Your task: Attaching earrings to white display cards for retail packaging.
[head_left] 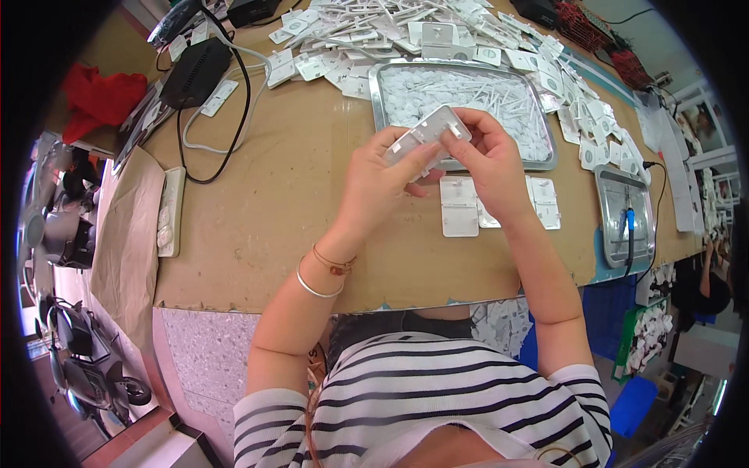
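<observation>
A white rectangular plastic panel (427, 129) is held tilted above the table, with small raised tabs on its upper face. My left hand (376, 178) grips its lower left end, thumb across the face and fingers around the edge. On the other end, my right hand (493, 160) is closed, its thumb and fingertips near a small tab; whether a separate small part is pinched there, I cannot tell. Behind the hands is a metal tray (548, 160) full of small white plastic pieces. Below them lie several similar white panels (459, 219), partly covered by my right hand and wrist.
A large heap of white panels (351, 47) spreads across the back of the brown-covered table (250, 257). At right, a small metal tray (612, 195) holds a blue-handled tool (630, 221) with a cord. A black box (197, 74) with looping cables stands at back left, near a red cloth (100, 100).
</observation>
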{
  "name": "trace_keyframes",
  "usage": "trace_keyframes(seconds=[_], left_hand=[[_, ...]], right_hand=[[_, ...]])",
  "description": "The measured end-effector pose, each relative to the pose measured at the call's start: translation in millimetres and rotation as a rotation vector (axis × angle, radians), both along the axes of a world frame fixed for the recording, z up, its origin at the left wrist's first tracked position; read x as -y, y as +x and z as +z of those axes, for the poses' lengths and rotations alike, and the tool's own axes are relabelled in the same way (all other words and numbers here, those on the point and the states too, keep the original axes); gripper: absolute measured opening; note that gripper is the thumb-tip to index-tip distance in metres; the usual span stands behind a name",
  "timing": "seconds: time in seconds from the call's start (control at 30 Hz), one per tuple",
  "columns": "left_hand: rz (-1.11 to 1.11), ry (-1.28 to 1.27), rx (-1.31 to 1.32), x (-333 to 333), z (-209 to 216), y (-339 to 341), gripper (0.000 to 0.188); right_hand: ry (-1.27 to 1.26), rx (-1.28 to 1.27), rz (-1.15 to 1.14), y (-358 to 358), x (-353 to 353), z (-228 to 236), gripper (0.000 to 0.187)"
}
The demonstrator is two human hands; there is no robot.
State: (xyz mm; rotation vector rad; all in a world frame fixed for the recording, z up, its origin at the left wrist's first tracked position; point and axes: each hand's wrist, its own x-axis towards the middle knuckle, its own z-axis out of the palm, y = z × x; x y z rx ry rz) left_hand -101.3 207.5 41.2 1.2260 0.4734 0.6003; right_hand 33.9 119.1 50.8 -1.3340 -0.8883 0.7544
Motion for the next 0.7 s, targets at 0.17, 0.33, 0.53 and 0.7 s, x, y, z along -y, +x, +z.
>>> trace_keyframes(seconds=[0.17, 0.33, 0.53, 0.7], left_hand=[[-0.058, 0.015, -0.128, 25.2, 7.0, -27.9, 0.024], [-0.118, -0.156, -0.18, 74.7, -5.8, -70.4, 0.023], [-0.071, 0.116, -0.15, 103.1, -25.9, -86.4, 0.027], [-0.106, 0.152, -0.309, 89.1, -25.3, -92.6, 0.027]], right_hand=[[0.03, 0.096, -0.02, -24.1, 38.2, 2.3, 0.032], [-0.096, 0.058, 0.071, -60.6, 97.7, -10.4, 0.033], [-0.172, -0.11, -0.008, -81.5, 123.5, -21.1, 0.034], [-0.205, -0.145, 0.013, -79.8, 121.6, -23.0, 0.036]])
